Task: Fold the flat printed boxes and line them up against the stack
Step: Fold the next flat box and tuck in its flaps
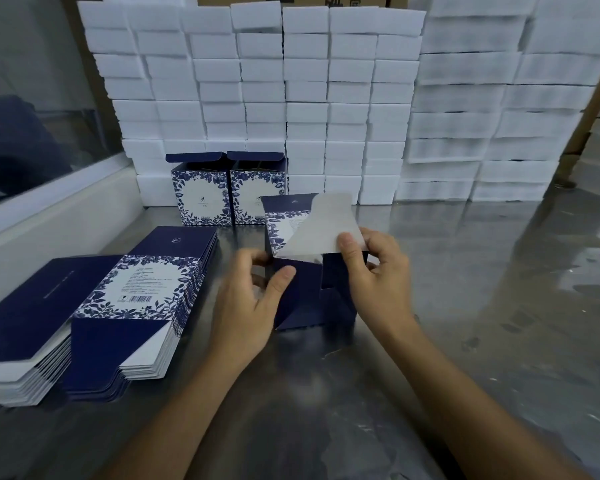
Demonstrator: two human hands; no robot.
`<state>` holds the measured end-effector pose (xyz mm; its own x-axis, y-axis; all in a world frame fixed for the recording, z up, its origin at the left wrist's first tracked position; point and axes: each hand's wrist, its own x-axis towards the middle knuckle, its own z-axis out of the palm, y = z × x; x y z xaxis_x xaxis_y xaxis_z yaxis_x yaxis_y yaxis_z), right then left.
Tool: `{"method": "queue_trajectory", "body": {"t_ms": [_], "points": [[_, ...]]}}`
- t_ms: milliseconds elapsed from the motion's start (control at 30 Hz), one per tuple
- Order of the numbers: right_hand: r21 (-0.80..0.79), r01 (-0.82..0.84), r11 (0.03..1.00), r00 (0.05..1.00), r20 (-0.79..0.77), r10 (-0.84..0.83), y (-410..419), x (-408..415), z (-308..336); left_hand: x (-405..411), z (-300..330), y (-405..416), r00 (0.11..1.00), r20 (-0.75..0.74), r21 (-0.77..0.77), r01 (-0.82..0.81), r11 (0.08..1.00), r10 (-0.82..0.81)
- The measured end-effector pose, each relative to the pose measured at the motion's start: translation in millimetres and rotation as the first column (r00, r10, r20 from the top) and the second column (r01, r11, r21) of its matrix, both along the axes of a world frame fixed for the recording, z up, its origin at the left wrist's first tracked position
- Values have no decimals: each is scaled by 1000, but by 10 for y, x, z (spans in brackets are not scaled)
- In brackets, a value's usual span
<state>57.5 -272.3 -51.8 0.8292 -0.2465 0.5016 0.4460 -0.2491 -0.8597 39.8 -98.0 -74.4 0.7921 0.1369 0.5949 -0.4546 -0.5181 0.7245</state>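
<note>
Rising behind the steel worktop (465, 306), the white stack (291, 98) backs two folded boxes (232, 195). Flat boxes (118, 299) lie piled left. Both hands, left hand (246, 306) and right hand (378, 282), pinch a half-folded box (309, 292) mid-worktop.

**Materials and surfaces**

The grey metal table (465, 306) looks smooth and glossy, with dull smears. At 9 o'clock, the pile of flat navy printed cardboard boxes (94, 306) is matt, its inner side plain white. At 12 o'clock, the stacked white foam-like blocks (305, 98) appear soft and matt.
</note>
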Motion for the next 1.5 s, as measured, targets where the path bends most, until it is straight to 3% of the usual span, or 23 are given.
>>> {"method": "queue_trajectory", "body": {"t_ms": [133, 400, 600, 700, 867, 1033, 1267, 1400, 1500], "points": [[-7, -32, 999, 999, 29, 33, 46, -54, 44, 61, -12, 84, 985, 158, 194, -106, 975, 75], [40, -87, 995, 996, 40, 85, 41, -67, 71, 83, -34, 105, 972, 204, 270, -170, 948, 116], [25, -91, 996, 995, 50, 90, 61, -70, 68, 75, -88, 185, 986, 92, 225, -154, 962, 136], [20, -91, 996, 995, 48, 90, 72, -71, 75, 85, -66, 193, 982, 125, 274, -169, 947, 139], [12, -86, 996, 994, 65, 85, 74, -91, 67, 105, -65, 216, 993, 87, 228, -104, 968, 86], [28, -92, 995, 995, 40, 91, 63, -67, 76, 98, -76, 274, 997, -53, 314, -39, 949, 59], [32, -87, 996, 996, 36, 86, 42, -35, 47, 132, -82, 280, 991, -114, 380, -23, 925, 72], [24, -81, 996, 996, 41, 80, 11, -19, 37, 125, -91, 273, 972, -218, 583, 55, 811, 91], [14, -80, 997, 996, 50, 79, 14, -7, 29, 128, -62, 280, 956, -259, 612, 54, 789, 135]]}}
